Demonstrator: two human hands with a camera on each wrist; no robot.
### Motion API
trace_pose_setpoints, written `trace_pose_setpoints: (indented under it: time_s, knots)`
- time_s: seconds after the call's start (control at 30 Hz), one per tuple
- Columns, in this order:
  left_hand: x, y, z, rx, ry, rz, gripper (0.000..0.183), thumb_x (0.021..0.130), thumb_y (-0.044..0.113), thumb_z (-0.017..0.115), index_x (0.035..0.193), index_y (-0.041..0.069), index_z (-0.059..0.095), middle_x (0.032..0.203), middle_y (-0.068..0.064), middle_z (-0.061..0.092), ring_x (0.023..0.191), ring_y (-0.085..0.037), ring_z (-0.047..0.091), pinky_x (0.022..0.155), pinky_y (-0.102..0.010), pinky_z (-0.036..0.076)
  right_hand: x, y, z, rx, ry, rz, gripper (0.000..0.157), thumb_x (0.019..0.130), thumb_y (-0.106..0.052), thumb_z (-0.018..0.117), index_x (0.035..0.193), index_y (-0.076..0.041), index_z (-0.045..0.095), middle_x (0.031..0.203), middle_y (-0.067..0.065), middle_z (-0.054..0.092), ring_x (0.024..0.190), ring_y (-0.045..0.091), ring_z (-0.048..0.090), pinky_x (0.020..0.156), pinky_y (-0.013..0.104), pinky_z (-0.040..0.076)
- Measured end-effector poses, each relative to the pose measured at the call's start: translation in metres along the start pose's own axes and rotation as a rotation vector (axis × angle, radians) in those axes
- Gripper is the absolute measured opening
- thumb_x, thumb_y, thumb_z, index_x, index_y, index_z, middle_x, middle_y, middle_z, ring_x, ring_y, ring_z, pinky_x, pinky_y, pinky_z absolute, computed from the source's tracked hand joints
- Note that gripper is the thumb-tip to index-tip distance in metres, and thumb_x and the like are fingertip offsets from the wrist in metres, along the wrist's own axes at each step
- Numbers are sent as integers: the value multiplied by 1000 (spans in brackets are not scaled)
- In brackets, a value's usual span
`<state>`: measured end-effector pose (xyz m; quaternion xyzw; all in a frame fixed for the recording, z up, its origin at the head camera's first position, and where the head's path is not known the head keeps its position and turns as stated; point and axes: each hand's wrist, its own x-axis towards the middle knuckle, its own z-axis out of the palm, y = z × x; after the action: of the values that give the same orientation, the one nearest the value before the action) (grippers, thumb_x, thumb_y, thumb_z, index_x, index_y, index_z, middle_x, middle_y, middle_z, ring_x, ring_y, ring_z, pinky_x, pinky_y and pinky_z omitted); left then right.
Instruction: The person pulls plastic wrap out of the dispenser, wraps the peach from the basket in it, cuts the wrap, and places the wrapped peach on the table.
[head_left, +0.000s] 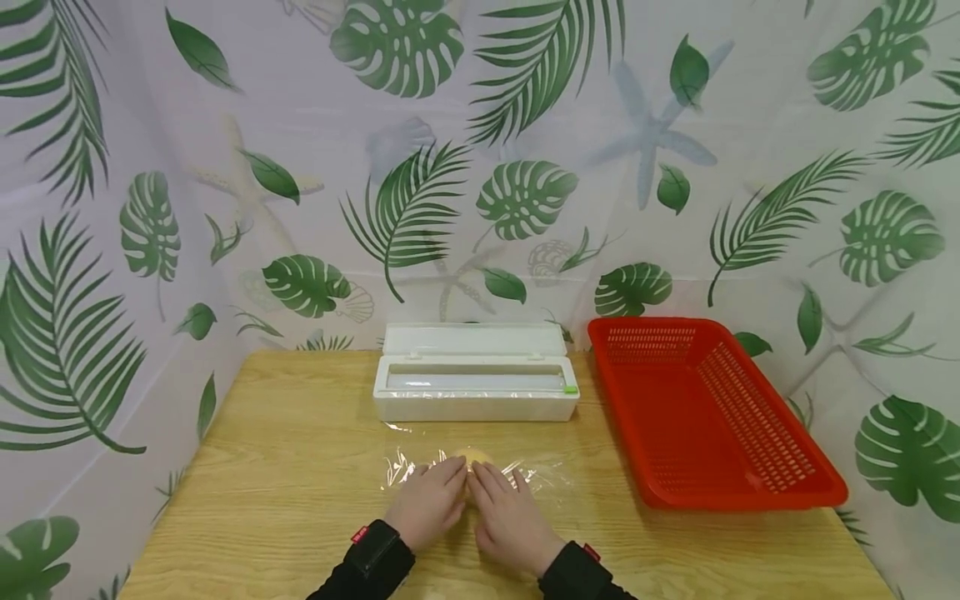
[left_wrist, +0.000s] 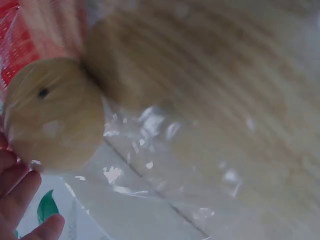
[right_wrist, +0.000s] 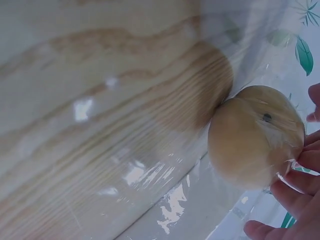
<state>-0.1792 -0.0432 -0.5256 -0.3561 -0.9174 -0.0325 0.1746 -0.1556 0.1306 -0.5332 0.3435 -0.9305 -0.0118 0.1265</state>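
A round, pale yellow fruit point(head_left: 476, 455) with a dark spot rests on the table in front of a white box. Clear plastic wrap point(head_left: 547, 477) lies around it, and creased wrap covers the fruit point(right_wrist: 245, 145) in the right wrist view. My left hand point(head_left: 429, 502) and right hand point(head_left: 513, 521) meet at the fruit from the near side, with fairly straight fingers touching it and the wrap. In the left wrist view, fingertips point(left_wrist: 30, 182) touch the wrapped fruit's edge. The thumbs' contact with the wrap is hidden.
The white cling film dispenser point(head_left: 476, 408) stands at the table's back edge, its lid raised and a roll inside. A red plastic basket point(head_left: 652, 467) sits on the right. Leaf-patterned cloth point(head_left: 315, 167) hangs behind the wooden table point(head_left: 285, 467).
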Motion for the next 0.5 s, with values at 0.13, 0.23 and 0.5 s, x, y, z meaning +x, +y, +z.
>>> trace_pose_setpoints:
  time_s: [0.13, 0.23, 0.5]
  knots:
    - [-4, 0, 7, -23, -5, -21, 51, 75, 30, 66, 115, 0, 56, 121, -10, 51, 110, -19, 48, 78, -38, 45, 0, 2, 1, 73, -18, 12, 60, 78, -26, 55, 130, 1, 40, 135, 16, 35, 123, 28, 32, 90, 54, 31]
    - [-4, -2, 11, -38, 3, -22, 52, 75, 30, 66, 115, -1, 56, 121, -10, 50, 109, -19, 48, 79, -36, 45, -3, 6, 4, 148, -31, 38, 62, 78, -25, 57, 130, 2, 38, 135, 18, 33, 123, 30, 30, 92, 55, 28]
    - [-5, -8, 8, -76, 8, -35, 49, 75, 28, 68, 111, -1, 57, 118, -12, 52, 104, -22, 51, 79, -34, 45, -17, 25, 12, 193, -1, 141, 61, 75, -23, 61, 127, 3, 40, 132, 20, 35, 120, 33, 33, 90, 58, 28]
